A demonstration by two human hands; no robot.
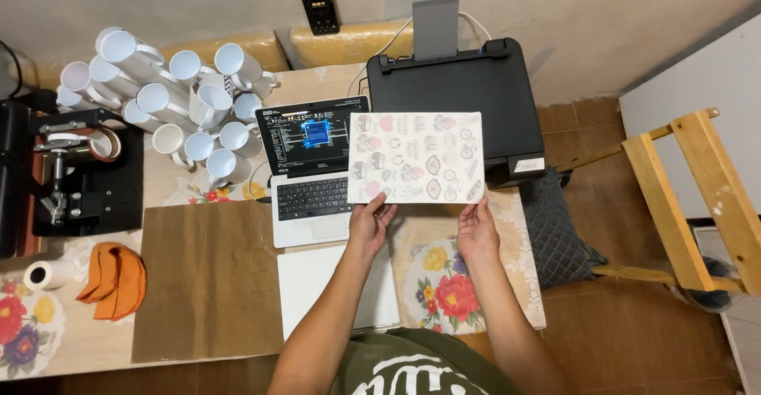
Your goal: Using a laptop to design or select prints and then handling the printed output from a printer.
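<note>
White rectangular printed sheet of small pink-and-grey designs (415, 157) held flat over the open silver laptop (311, 175) and black printer (453, 94), at 12 o'clock from the person. Left hand (370, 222) pinches its bottom edge; right hand (477, 228) pinches likewise at 3 o'clock of it. Best kept level and taut, fingers off the print. White mugs (182, 102) heaped at 9 o'clock.

Table (79, 347) w/ floral cloth: white mugs (178, 98) piled upper left, mug press (71, 169) at left, brown sheet (210, 280) lower centre, laptop (313, 169) centre, black printer (452, 98) upper right.
</note>
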